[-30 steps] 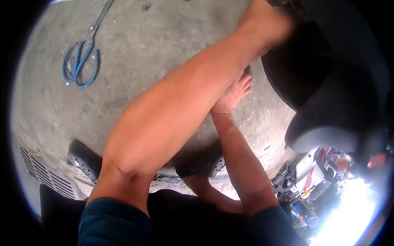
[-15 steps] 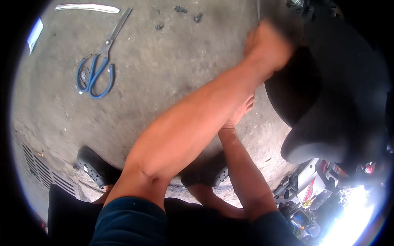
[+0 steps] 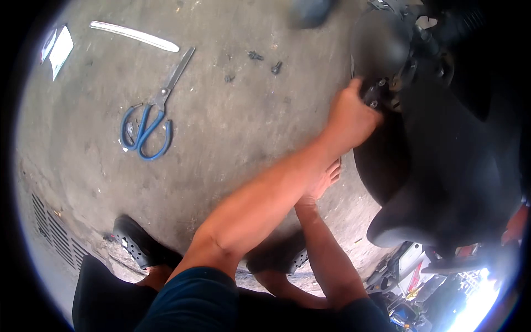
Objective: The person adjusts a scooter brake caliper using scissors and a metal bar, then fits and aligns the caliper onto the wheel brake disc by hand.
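Observation:
My left hand (image 3: 354, 116) reaches across to the dark motorbike at the right. Its fingers close around a black part with bolt heads (image 3: 376, 94); the thumb points up and the other fingertips are hidden. Below it, half covered by my left forearm, is my right hand (image 3: 319, 183). Its visible fingers stretch toward the edge of a black curved panel (image 3: 379, 160); I cannot tell whether they touch it. On the concrete floor to the left lie blue-handled scissors (image 3: 146, 130), blades closed. Several dark bolts (image 3: 276, 68) lie between the scissors and my left hand.
A white strip (image 3: 135, 36) and white pieces (image 3: 61, 50) lie at the upper left. A floor grate (image 3: 55, 232) is at the lower left. Black clogs (image 3: 135, 240) are on my feet. More motorbikes (image 3: 412, 276) stand lower right. A blurred dark shape (image 3: 310, 12) is at the top.
My view has shifted, so floor items appear lower and farther right. My left hand appears lower, on the bolted part, now less blurred. A dark shape has come in at the top.

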### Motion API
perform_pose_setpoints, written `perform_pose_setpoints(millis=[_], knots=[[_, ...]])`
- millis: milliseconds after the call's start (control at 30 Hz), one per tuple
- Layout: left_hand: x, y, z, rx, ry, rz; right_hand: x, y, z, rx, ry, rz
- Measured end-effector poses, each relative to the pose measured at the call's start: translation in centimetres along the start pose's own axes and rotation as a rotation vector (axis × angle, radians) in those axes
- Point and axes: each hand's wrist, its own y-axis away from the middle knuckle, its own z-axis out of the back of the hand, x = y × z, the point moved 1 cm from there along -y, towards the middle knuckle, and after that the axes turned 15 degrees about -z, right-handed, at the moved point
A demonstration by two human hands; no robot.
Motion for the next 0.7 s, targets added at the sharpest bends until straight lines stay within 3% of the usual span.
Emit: perform_pose_setpoints(millis=[200,267,400,500,600,700], knots=[[1.1,-0.2,-0.4,-0.047,-0.038,0.008,-0.2,0.7,0.1,-0.015,0.041,0.021],[1.6,0.4,-0.9,-0.124,-0.081,-0.105,-0.8,0.9,-0.3,-0.033,0.087,0.046],[1.8,0.6,-1.9,-0.229,-0.068,-0.137,-3.5,1.4,-4.1,0.097,-0.324,-0.140],[0.8,0.5,-1.7,-0.178,-0.152,-0.021,-2.5,1.4,-2.6,0.161,-0.167,-0.117],[-0.7,0.7,-1.5,-0.173,-0.217,0.031,-1.3,1.1,-1.3,0.082,0.170,-0.061],[-2.3,0.9,-0.8,-0.034,-0.180,0.166,-0.5,0.7,-0.8,0.041,0.385,-0.021]])
